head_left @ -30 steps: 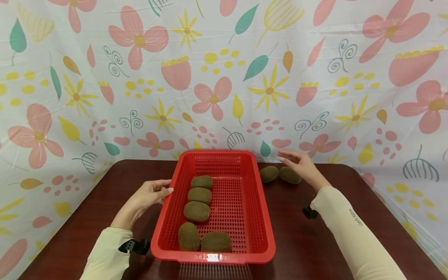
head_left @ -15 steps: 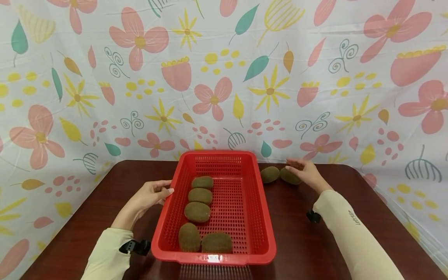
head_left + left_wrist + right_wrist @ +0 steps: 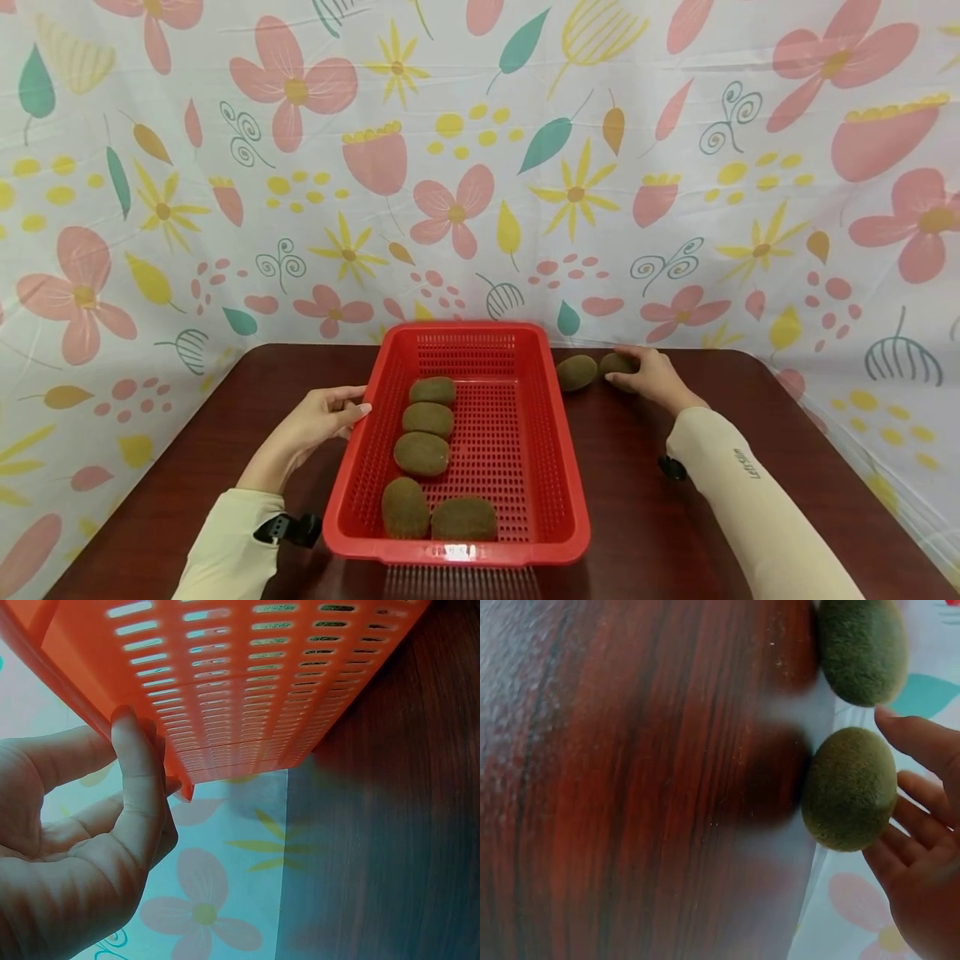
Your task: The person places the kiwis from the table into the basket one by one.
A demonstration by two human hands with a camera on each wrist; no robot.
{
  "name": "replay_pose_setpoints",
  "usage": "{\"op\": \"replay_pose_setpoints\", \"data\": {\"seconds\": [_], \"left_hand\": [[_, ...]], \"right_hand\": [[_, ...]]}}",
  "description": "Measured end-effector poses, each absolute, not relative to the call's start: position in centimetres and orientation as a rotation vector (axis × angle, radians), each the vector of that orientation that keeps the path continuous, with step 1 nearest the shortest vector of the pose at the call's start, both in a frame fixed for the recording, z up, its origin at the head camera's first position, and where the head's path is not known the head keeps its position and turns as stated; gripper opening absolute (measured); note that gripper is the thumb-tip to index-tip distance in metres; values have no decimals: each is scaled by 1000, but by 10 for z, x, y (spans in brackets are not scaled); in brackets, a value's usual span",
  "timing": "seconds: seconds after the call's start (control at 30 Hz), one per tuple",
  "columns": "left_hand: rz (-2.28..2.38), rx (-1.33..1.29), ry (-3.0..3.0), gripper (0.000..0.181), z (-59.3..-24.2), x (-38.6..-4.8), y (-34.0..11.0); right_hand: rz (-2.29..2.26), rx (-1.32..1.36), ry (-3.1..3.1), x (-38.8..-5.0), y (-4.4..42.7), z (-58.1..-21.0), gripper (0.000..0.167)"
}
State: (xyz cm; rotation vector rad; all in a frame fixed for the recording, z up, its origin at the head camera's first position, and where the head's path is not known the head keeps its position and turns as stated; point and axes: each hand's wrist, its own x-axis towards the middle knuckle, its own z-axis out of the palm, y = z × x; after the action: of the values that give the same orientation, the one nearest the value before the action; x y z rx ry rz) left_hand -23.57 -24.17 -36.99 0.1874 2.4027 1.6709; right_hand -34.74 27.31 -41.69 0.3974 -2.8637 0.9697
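Right hand [image 3: 651, 377] is held loosely curved about a kiwifruit [image 3: 615, 364] near the far edge of a dark counter [image 3: 626, 492], its thumb set on the near side and its fingers behind; no firm grip is shown, and the thumb appears apart from the skin in the right wrist view. Seen with twelve o'clock toward the floral cloth [image 3: 465, 287], the fruit is placed at two o'clock from the middle of a red basket [image 3: 375, 547]. A second kiwifruit [image 3: 577, 373] is found at its nine o'clock, set off by a narrow gap. By the left hand [image 3: 321, 418], the basket's rim is pinched between nine and ten o'clock. Inside, five more kiwifruit [image 3: 422, 453] are held, three in a column from nine to eleven o'clock and two at the near end, between six and eight.

Judging by looks, the fruit can be expected to be light and fairly firm. Purchase should be given by its fuzzy skin, though its rounded body may be rolled by an off-centre push and its flesh bruised by a hard squeeze. It would best be taken across its waist, thumb at six o'clock, fingertips at twelve, so that its neighbour is left unnudged.
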Motion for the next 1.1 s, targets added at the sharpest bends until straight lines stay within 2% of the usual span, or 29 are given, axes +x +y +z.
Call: {"op": "replay_pose_setpoints", "data": {"seconds": [0.27, 0.67, 1.1], "left_hand": [[1671, 171, 2402, 52, -368, -236, -241], [1667, 167, 2417, 51, -367, -235, -240], [1672, 206, 2400, 51, -367, -235, -241]], "right_hand": [[798, 374, -2898, -351, 270, -419, 67], [585, 240, -2949, -352, 268, -416, 61], [547, 259, -2912, -351, 265, -414, 55]]}}
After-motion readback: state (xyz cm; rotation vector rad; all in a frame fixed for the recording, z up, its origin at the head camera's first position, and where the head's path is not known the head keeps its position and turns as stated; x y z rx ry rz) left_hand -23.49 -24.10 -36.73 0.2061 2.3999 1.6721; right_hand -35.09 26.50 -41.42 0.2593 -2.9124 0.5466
